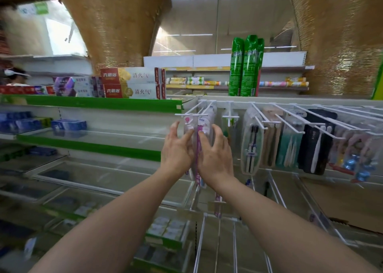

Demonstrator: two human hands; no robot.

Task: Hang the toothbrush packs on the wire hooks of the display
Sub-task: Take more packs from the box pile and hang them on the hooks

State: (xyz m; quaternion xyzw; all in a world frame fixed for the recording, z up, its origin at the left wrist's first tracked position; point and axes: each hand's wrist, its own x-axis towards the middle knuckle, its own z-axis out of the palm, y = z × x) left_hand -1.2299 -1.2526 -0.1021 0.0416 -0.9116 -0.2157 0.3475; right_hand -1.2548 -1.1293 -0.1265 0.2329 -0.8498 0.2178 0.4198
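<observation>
Toothbrush pack (200,148) btwn the hands is showing clear plastic w/ a purple brush and a purple-white top card. Pack beside it (187,125) is showing a pink mark on white. Wire hooks (269,117) are looking plain white. Further right, a clear pack w/ black brushes (251,146), a tan pack (271,144), a teal-and-white pack (289,148) and a black pack (317,144) w/ a white brush are hanging. Shelf edge strips (99,103) are showing bright green. Spray cans (245,65) are looking green w/ white lettering. Toothpaste boxes (132,83) are showing red and white w/ yellow; boxes next to them (76,86) are purple.
</observation>
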